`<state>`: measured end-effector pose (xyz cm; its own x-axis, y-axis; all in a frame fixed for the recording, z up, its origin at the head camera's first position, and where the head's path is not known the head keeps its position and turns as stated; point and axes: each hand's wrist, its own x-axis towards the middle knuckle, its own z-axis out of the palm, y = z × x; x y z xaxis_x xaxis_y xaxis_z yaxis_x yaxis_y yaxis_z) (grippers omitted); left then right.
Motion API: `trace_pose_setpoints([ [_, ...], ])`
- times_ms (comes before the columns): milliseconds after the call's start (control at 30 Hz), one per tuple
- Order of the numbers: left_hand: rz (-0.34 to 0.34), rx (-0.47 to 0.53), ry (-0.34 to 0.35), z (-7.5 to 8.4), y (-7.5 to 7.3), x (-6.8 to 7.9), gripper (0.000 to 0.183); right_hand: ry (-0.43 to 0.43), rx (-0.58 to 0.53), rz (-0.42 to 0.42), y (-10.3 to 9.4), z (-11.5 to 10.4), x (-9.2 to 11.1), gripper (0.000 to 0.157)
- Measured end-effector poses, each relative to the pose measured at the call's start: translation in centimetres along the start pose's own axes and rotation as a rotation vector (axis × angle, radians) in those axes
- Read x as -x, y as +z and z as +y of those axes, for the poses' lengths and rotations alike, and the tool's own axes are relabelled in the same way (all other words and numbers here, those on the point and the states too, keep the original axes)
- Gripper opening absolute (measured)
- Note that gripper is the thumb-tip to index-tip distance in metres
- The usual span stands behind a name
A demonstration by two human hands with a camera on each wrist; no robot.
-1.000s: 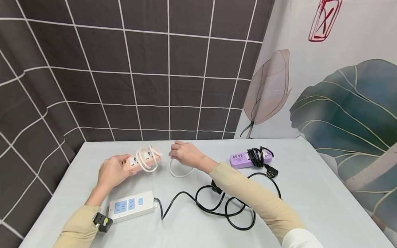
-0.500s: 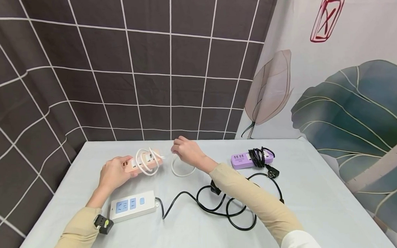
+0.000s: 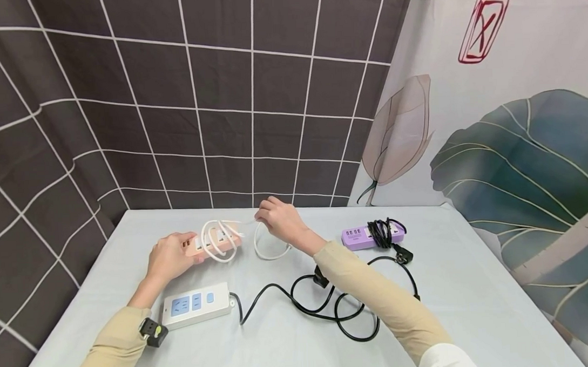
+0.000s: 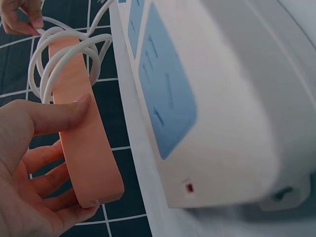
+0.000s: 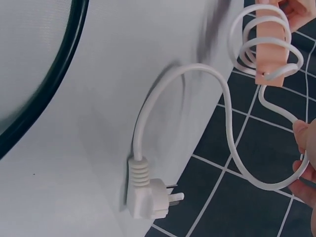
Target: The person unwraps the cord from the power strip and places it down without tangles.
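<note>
My left hand [image 3: 169,257] grips the near end of a pink power strip [image 4: 89,143], thumb on one side and fingers on the other. Loose loops of white cord [image 4: 54,74] wind around the strip's far part. To its right, my right hand [image 3: 282,223] pinches the same white cord [image 5: 232,133] between thumb and fingers. In the right wrist view the cord curves from that hand to a white plug [image 5: 148,197], which lies on the pale tabletop. A white power strip [image 3: 196,305] with blue sockets lies just in front of my left hand.
A purple power strip [image 3: 361,237] with a black cord bundled round it lies at the back right. The white strip's black cord [image 3: 303,310] loops across the middle of the table [image 3: 280,351]. A dark gridded curtain [image 3: 224,132] hangs behind.
My right hand has risen slightly and moved a little right with the cord. The loops around the pink power strip look looser and wider. My left hand keeps its hold.
</note>
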<state>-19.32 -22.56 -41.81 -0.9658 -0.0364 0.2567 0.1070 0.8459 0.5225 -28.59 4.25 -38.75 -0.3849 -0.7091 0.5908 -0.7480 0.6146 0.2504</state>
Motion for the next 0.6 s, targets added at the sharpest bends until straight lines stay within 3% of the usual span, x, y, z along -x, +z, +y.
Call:
trace_pose_setpoints([
  [600, 0.010, -0.013, 0.012, 0.0, 0.3, -0.1, 0.063, -0.022, 0.011, 0.088, -2.3, -0.1, 0.0, 0.006],
])
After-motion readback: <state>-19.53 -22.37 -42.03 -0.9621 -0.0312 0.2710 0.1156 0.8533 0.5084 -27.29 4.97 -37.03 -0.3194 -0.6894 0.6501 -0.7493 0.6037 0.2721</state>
